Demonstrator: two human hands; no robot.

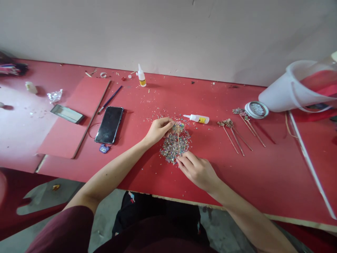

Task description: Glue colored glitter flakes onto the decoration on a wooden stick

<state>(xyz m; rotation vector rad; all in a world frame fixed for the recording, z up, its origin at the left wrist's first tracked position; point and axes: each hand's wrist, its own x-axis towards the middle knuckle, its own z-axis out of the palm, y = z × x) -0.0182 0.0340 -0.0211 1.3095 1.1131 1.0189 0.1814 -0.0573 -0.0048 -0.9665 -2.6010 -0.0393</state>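
Observation:
A gold-coloured hair stick (178, 140) with a flat ornamental head (179, 125) is held over a pile of small glittering chips (170, 149). My left hand (160, 129) is closed at the ornamental head, pinching its left edge. Farther down, my right hand (196, 168) has its fingers closed around the lower end of the stick, beside the near edge of the pile. Just beyond the head, a small white glue bottle (200, 119) with a yellow label lies on its side, its nozzle pointing left. Fingertip details are partly hidden.
Several decorated hair sticks (238, 135) lie to the right, near a small tub of pale bits (256, 109) and a white bucket (281, 89). Another glue bottle (141, 76) stands upright near the wall. To the left are a phone (109, 124), a brush (110, 99) and a shallow box (67, 114).

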